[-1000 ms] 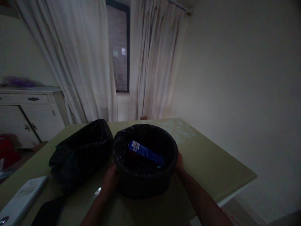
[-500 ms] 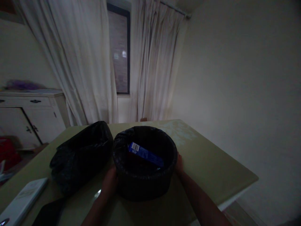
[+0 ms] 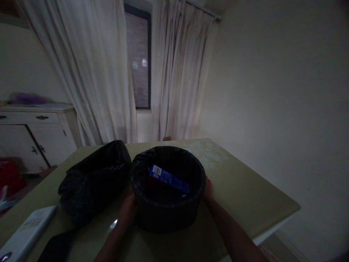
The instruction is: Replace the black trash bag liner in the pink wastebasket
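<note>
A round black trash can (image 3: 167,218) lined with a black bag stands upright on the table in front of me. Inside it a blue box (image 3: 169,179) with a white barcode label lies tilted. My left hand (image 3: 128,209) presses against the can's left side, its fingers mostly hidden in shadow behind the wall. On the opposite side my right hand (image 3: 208,189) rests against the wall, fingers curving round behind it. To the left, a second black container covered with a black bag (image 3: 95,182) lies with its opening facing up and sideways.
The yellow-green table (image 3: 245,193) reaches toward the curtains (image 3: 180,72). At its near left are a white flat device (image 3: 28,229), a dark flat object (image 3: 57,245) and a small shiny piece (image 3: 113,224). A white cabinet (image 3: 51,138) stands beyond on the left.
Hands, can and box have kept their places. Only a very slight shift of the camera view shows.
</note>
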Motion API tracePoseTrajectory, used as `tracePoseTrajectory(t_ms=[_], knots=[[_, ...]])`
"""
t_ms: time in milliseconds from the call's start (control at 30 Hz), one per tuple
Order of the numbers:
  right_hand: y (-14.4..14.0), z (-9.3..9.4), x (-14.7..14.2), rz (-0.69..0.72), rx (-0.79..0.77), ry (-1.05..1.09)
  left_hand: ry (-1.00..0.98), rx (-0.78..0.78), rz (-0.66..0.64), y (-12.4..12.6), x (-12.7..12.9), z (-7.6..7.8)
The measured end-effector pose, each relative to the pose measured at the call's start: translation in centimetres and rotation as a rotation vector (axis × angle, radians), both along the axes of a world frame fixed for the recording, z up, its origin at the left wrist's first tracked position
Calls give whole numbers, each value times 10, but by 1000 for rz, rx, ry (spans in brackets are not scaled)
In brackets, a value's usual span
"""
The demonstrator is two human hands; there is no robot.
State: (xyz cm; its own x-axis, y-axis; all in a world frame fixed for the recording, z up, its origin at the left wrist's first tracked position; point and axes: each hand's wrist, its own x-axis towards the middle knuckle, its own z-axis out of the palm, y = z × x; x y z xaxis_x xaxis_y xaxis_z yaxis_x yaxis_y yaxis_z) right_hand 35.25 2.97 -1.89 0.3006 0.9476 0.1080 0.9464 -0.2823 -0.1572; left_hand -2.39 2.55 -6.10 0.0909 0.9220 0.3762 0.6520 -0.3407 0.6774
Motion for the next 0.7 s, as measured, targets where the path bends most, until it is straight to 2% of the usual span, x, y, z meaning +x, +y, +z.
tracePoseTrajectory(t_ms=[133,467,567,700], knots=[[0,1,-1,3,-18,23,-105,-64,-76,0,-1,0],[0,2,0,-1,-9,52,-182,-178,-88,5,-1,-6],[0,4,-1,-2,-14,51,-286,-218,140,11,-4,4],[-2,7,-4,-15,-26,51,-463,-99,527,1,-11,36]])
